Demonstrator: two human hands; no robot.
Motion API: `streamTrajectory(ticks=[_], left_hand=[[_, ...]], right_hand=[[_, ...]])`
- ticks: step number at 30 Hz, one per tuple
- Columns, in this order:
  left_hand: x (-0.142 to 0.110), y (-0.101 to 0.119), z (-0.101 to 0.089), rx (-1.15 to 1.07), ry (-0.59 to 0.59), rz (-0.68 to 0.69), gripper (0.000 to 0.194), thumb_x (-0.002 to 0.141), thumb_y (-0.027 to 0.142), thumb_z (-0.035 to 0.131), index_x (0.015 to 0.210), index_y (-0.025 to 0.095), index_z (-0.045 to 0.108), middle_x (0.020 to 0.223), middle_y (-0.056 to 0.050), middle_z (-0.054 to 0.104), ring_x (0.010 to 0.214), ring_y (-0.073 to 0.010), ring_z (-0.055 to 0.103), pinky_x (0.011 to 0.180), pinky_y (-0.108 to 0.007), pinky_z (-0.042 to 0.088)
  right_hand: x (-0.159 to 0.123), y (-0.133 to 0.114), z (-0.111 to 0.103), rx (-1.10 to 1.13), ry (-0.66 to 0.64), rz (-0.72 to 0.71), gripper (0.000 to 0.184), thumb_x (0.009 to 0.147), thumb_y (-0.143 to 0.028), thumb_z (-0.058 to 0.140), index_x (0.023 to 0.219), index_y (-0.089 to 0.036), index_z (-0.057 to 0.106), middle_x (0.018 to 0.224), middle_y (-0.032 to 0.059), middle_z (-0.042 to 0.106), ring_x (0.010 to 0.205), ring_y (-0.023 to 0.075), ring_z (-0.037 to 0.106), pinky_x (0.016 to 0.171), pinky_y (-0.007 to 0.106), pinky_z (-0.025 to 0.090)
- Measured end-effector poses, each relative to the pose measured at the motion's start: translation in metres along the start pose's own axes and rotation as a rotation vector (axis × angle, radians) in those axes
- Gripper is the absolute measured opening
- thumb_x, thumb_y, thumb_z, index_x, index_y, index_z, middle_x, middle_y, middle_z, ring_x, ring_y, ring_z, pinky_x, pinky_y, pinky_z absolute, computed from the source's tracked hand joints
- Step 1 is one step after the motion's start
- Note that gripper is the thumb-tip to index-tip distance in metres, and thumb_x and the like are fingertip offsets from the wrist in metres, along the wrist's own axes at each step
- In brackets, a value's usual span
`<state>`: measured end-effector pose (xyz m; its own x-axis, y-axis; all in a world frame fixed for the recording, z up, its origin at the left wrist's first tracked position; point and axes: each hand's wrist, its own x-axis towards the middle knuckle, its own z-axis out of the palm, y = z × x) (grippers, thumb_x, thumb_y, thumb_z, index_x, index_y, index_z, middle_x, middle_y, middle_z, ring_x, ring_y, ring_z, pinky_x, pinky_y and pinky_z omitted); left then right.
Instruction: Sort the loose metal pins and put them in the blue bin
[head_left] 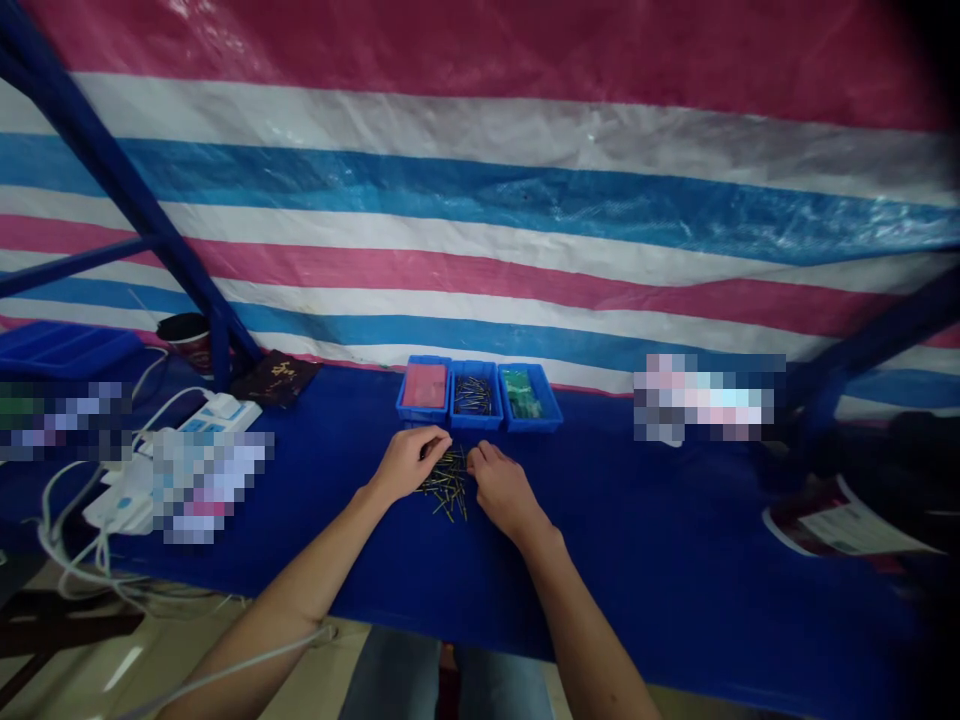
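Observation:
A loose pile of long, thin, brass-coloured screws or nails [450, 492] lies on the blue table between my hands. My left hand [409, 462] is at the pile's upper left, thumb and fingers curled together; what they hold, if anything, is too small to tell. On the other side, my right hand [508, 488] rests with bent fingers touching or close to the pile's right edge, its fingertips partly hidden. Just beyond stand three small blue bins in a row: one with pink pieces [425, 388], one with dark thin screws or nails [474, 396], one with green packets [523, 393].
White power strips [217, 418] with tangled cables lie on the left, near a brown packet [279, 380] and a dark cup [186, 340]. A blue divided tray [67, 345] sits at far left. A tub [840, 520] lies at right. Striped sheeting [480, 230] hangs behind the table [660, 560].

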<state>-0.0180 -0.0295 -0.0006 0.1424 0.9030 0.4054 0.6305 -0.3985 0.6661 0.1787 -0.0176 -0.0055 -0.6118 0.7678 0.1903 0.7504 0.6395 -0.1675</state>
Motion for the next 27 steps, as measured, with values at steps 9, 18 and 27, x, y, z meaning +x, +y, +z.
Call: streamTrajectory(ticks=[9,18,27], left_hand=[[0.000,0.001,0.000,-0.011,0.028,0.025,0.023,0.098,0.035,0.052,0.100,0.019,0.069,0.076,-0.002,0.064,0.062,-0.0130,0.054,0.060,-0.023,0.042],[0.002,0.008,-0.001,0.031,-0.062,0.158,0.020,0.096,0.033,0.057,0.099,0.021,0.072,0.084,-0.006,0.069,0.077,-0.0179,0.061,0.073,-0.030,0.048],[0.003,0.007,0.001,0.036,-0.063,0.215,0.022,0.098,0.030,0.055,0.090,0.019,0.073,0.083,-0.007,0.069,0.079,-0.0186,0.060,0.074,-0.032,0.048]], right_hand=[[-0.001,0.013,0.000,0.164,-0.008,-0.020,0.016,0.094,-0.005,0.047,0.093,-0.020,0.052,0.096,0.0050,0.061,0.089,0.0183,0.058,0.073,0.026,0.040],[-0.002,0.004,-0.007,0.193,0.145,0.028,0.021,0.093,-0.001,0.041,0.095,-0.020,0.051,0.092,0.0036,0.065,0.084,0.0192,0.060,0.082,0.031,0.034],[0.000,0.000,-0.012,0.200,0.211,-0.001,0.018,0.099,-0.009,0.040,0.095,-0.020,0.054,0.092,0.0046,0.066,0.083,0.0189,0.061,0.079,0.030,0.035]])
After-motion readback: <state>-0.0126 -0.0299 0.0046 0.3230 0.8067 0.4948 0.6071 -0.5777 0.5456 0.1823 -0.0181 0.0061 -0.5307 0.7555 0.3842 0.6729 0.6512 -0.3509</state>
